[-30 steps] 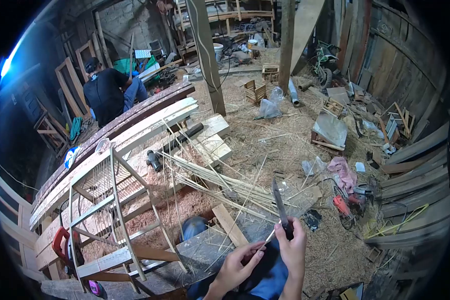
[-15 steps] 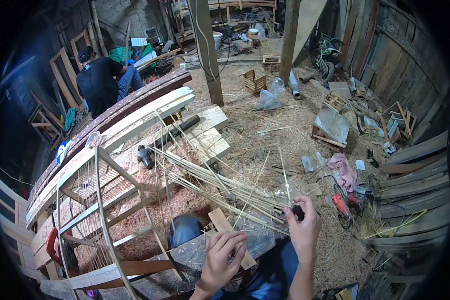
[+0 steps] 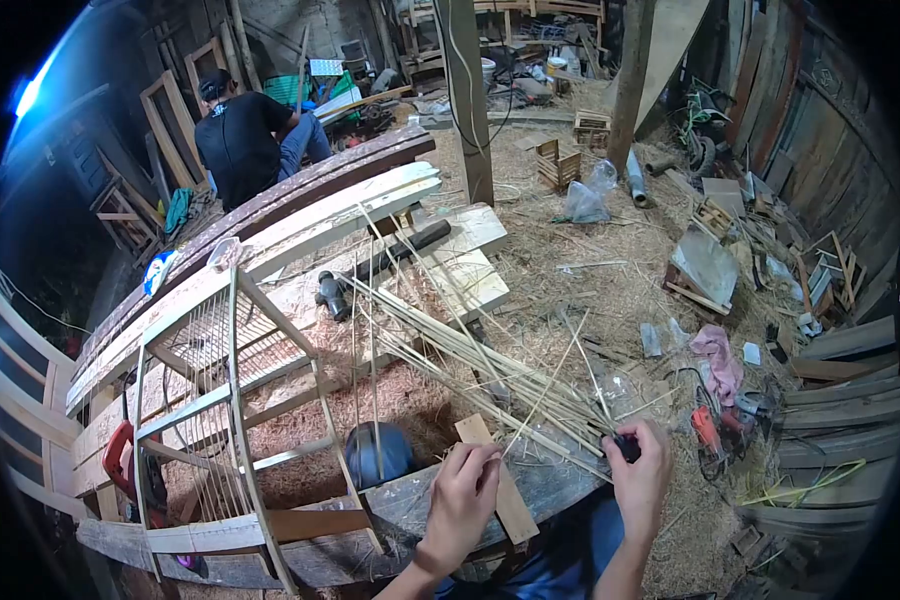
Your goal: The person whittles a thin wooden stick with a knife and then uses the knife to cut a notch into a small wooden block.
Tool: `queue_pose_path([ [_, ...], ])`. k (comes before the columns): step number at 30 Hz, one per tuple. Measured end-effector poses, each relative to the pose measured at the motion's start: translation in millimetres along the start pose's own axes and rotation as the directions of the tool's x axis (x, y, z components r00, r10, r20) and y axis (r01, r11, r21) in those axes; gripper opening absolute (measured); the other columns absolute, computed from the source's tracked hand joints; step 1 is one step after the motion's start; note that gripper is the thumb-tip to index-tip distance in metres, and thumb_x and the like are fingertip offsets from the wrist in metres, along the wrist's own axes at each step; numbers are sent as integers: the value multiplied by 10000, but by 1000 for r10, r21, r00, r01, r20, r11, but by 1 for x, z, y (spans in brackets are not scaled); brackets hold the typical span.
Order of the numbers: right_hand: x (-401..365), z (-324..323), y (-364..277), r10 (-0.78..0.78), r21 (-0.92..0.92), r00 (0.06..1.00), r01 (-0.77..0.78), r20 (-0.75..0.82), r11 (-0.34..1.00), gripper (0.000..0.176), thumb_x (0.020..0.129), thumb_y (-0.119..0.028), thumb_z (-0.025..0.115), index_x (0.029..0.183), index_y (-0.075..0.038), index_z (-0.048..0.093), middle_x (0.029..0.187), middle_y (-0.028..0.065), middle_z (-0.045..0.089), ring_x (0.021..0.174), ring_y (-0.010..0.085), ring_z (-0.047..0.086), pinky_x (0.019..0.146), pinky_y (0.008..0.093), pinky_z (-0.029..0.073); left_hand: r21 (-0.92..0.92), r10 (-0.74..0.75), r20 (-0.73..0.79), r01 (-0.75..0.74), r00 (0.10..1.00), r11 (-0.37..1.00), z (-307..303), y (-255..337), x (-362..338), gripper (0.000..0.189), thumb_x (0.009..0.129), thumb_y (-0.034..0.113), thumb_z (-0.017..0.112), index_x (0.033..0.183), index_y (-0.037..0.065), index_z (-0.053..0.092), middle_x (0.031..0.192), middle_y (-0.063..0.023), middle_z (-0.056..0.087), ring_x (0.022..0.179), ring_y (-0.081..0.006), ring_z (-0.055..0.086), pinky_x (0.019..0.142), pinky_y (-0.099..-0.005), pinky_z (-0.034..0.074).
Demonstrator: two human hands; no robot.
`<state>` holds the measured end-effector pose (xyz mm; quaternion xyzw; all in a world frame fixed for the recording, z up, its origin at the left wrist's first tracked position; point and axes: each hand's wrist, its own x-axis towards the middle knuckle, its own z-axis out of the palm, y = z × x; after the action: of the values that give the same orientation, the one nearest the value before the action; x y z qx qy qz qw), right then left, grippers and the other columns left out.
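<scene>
My left hand [image 3: 462, 505] is closed in a pinch, its fingertips at the lower end of a thin wooden strip [image 3: 545, 390] that slants up and away. In my right hand [image 3: 640, 480] is a small black object [image 3: 627, 447], perhaps a tool handle, mostly covered by the fingers. Another thin strip [image 3: 592, 372] reaches down toward that hand. A loose bundle of pale strips [image 3: 490, 365] lies between the bench and my right hand. Below my left hand, a short flat board [image 3: 510, 505] crosses the worn plank [image 3: 410, 515].
A slatted wooden frame [image 3: 235, 400] stands at left. A hammer [image 3: 333, 296] lies on the shavings-strewn bench near pale boards [image 3: 465, 285]. Rightward on the floor are a red power tool [image 3: 707, 430] and pink cloth [image 3: 715, 360]. Another person [image 3: 245, 145] sits at back left.
The view has swung left, shifting the scene rightward in the picture. My left fingers have lifted slightly and drawn into a tighter pinch; my right hand keeps hold of the black object.
</scene>
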<state>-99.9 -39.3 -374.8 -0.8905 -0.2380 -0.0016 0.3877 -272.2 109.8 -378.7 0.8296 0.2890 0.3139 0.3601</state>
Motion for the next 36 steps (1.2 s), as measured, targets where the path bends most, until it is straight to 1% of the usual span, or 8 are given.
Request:
queue_pose_path([
  [2,-4,-2,-3,-17,-29,1000,17,0,999,198,801,-95,768,938,-31,641,900,124,635,896,325,609,799,433,476,-49,-77,52,80,996,996,0,1,2,200,857,-17,708,1055,-5,681,864,-115,623,698,-196,596,657,-331,512],
  [7,-12,-4,-22,48,14,986,-46,-158,999,184,823,-99,762,945,-38,640,900,105,626,878,296,627,771,405,484,-56,-46,53,49,998,997,-1,-2,5,202,844,-3,728,1040,-15,683,798,-102,619,645,-175,585,600,-316,497],
  [12,-27,7,-46,37,94,995,-29,-90,995,219,817,-86,779,985,-60,641,899,100,664,810,275,668,726,381,517,-41,-54,104,58,993,997,-4,-3,0,208,836,20,742,1034,-12,685,732,-84,621,618,-160,580,582,-297,485],
  [14,-35,23,-44,-48,90,999,48,-6,995,240,799,-77,786,992,-67,643,894,89,668,822,286,672,736,378,522,-45,-55,80,58,995,997,-3,-5,-1,198,832,39,748,1013,-10,684,685,-76,612,583,-153,566,566,-292,475],
  [16,-37,33,-50,-61,132,998,56,32,990,356,782,-58,788,1096,-86,621,965,75,711,931,283,698,766,387,531,-37,-104,105,108,989,993,-10,0,0,187,832,44,749,999,-9,682,678,-75,608,572,-150,559,558,-291,470],
  [24,-30,45,-54,43,83,999,-45,33,996,571,796,-45,775,1317,-141,561,990,72,738,931,284,715,778,409,529,3,-148,108,149,983,989,-15,-6,-4,160,835,60,744,974,15,678,675,-67,600,559,-137,548,550,-288,461],
  [30,-26,36,-58,72,-28,988,-69,137,997,526,836,-82,753,1321,-147,561,995,106,727,935,313,701,785,421,520,-2,-178,137,180,974,984,-16,-4,-4,141,846,81,735,971,36,688,698,-63,598,587,-139,562,575,-294,470],
  [36,-25,33,-46,7,67,988,-18,154,998,389,878,-62,706,1248,-71,584,976,154,708,894,313,700,788,430,521,2,-144,135,145,980,989,-15,-4,-4,137,839,60,728,967,35,687,699,-60,593,583,-142,557,574,-292,463],
])
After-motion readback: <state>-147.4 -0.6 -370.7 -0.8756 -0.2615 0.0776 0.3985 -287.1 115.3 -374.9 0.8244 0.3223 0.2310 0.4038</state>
